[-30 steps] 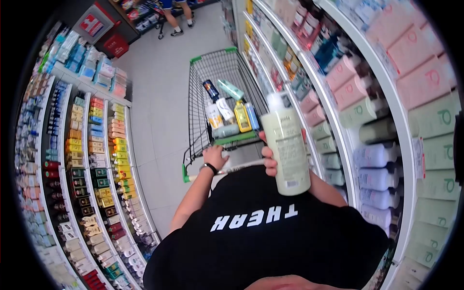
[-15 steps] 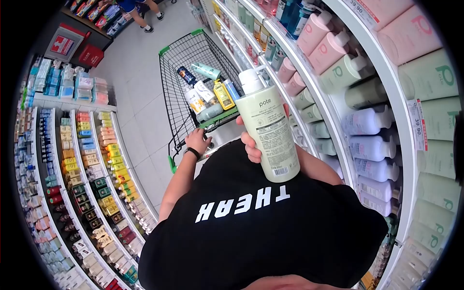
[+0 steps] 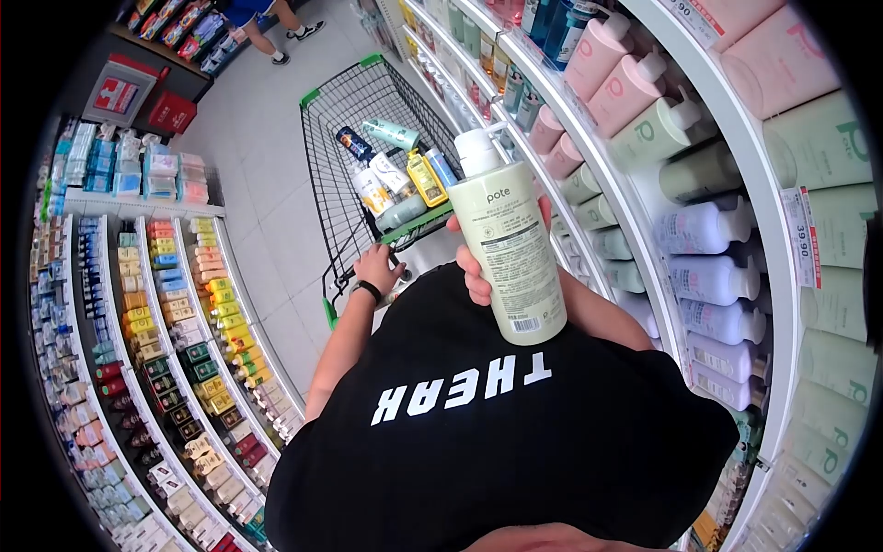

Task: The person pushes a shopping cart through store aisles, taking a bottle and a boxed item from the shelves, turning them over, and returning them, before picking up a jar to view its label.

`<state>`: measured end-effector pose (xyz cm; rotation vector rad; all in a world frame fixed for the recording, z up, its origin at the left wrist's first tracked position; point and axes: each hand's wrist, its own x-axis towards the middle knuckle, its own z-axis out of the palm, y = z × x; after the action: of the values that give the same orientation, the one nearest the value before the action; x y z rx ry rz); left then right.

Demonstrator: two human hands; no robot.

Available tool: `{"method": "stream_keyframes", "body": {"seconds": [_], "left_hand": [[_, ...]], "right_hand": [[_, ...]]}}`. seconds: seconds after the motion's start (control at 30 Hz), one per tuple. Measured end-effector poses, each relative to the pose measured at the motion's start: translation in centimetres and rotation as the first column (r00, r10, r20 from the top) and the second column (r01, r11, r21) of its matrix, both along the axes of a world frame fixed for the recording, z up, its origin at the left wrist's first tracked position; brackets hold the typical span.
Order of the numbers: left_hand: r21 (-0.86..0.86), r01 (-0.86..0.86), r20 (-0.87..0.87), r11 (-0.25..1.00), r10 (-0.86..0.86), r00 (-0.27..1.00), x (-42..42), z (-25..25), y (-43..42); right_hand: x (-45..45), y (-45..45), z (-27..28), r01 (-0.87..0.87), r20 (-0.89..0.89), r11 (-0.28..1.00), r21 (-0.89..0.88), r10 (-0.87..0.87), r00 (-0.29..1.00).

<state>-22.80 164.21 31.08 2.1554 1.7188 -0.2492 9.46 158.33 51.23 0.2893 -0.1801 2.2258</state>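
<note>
My right hand [image 3: 472,265] grips a pale green pump bottle [image 3: 515,267] marked "pote", held upright in front of my chest. Its back label with small print and a barcode faces me, and a white pump tops it. Most of that hand is hidden behind the bottle. My left hand [image 3: 377,268], with a dark band at the wrist, rests closed over the handle of the shopping cart [image 3: 317,166]. Inside the cart lie several items, among them a yellow pump bottle [image 3: 425,179], a mint-green bottle [image 3: 391,134] and a dark blue container [image 3: 353,143].
Close on my right, a shelf [image 3: 782,304] carries pink, green and lilac pump bottles [image 3: 708,279]. Shelves of yellow bottles [image 3: 230,317] and other packs curve along the left. A person's legs [image 3: 262,39] show at the aisle's far end, near a red box [image 3: 172,109].
The bottle has shifted very slightly left in my right hand. At the far end, the person's feet have moved a little. My left hand stays on the cart.
</note>
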Motion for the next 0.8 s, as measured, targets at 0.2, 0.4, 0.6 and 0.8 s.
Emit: {"method": "stream_keyframes", "body": {"seconds": [0.2,0.4,0.6,0.8], "left_hand": [[0.11,0.013,0.035,0.994,-0.017,0.999,0.0,-0.3,-0.1],[0.069,0.019,0.031,0.997,-0.022,0.999,0.0,0.2,0.7],[-0.07,0.032,-0.012,0.997,-0.033,0.999,0.1,1.3,2.1],[-0.089,0.171,0.067,0.981,-0.166,0.984,-1.3,1.9,3.4]], "right_hand": [[0.0,0.1,0.1,0.001,0.064,1.0,0.003,-0.001,0.998],[0.0,0.5,0.2,0.017,0.097,1.0,0.001,-0.017,0.995],[-1.2,0.6,0.6,0.066,0.105,0.998,0.015,-0.067,0.992],[-4.4,0.2,1.2,0.145,0.167,0.989,-0.005,-0.142,0.976]]}}
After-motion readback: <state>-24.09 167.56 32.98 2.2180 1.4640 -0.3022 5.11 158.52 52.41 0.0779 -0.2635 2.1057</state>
